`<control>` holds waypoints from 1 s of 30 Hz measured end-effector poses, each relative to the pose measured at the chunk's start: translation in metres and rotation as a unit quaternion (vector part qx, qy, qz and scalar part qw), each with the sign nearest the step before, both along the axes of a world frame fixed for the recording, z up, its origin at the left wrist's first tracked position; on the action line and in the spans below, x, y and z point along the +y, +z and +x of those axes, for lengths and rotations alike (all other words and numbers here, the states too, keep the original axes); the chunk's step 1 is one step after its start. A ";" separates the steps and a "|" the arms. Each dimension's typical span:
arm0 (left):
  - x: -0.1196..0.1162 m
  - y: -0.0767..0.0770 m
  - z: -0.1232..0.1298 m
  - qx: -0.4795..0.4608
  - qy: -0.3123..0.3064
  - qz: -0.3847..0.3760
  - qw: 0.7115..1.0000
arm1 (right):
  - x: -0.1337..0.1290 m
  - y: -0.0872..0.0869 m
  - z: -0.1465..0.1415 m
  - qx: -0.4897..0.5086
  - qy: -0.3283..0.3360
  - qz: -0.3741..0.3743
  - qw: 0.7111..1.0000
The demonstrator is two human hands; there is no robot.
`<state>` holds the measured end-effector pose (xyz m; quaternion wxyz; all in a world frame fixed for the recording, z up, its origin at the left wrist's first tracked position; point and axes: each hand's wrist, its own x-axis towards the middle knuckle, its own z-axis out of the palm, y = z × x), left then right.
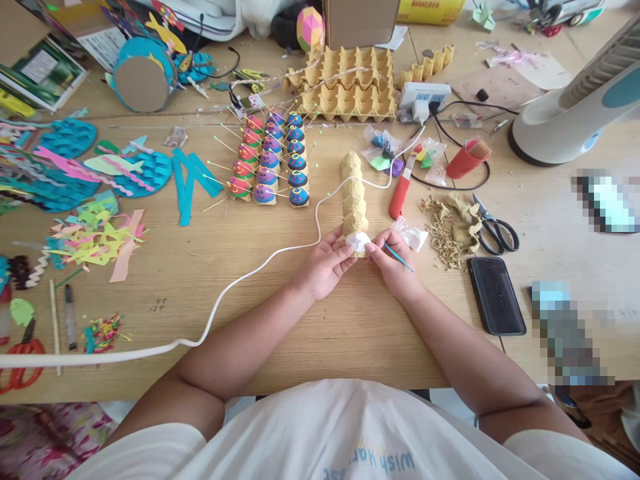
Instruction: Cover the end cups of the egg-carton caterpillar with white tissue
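A strip of egg carton cups (353, 197) points away from me on the table, its near cup covered with white clay (357, 243). My left hand (324, 267) grips the strip's near end from the left, thumb against the clay. My right hand (395, 267) is closed, with a thin blue stick-like tool (399, 256) held in it and the thumb pressing the clay's right side. A crumpled clear bag with white stuff (411, 235) lies just beyond the right hand. Farther off is a red-handled knife (400, 193).
A white cable (240, 277) runs over the strip. Rows of painted carton cups with pins (270, 157) stand back left, egg trays (350, 83) behind. Carton scraps (453, 227), scissors (497, 230) and a phone (497, 295) lie right; a red cup of sticks (465, 160) stands farther back.
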<state>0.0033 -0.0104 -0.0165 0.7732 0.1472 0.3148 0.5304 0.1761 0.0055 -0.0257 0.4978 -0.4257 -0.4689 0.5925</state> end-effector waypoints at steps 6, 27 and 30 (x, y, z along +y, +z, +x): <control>-0.001 0.002 0.000 0.005 -0.002 0.000 1.000 | 0.000 -0.001 0.001 0.003 -0.004 -0.009 1.000; 0.002 0.006 0.000 0.010 0.000 -0.003 1.000 | 0.001 -0.003 0.001 0.018 -0.007 -0.007 1.000; 0.001 0.003 0.001 0.010 0.004 0.001 1.000 | 0.001 -0.004 0.001 0.018 -0.007 -0.009 1.000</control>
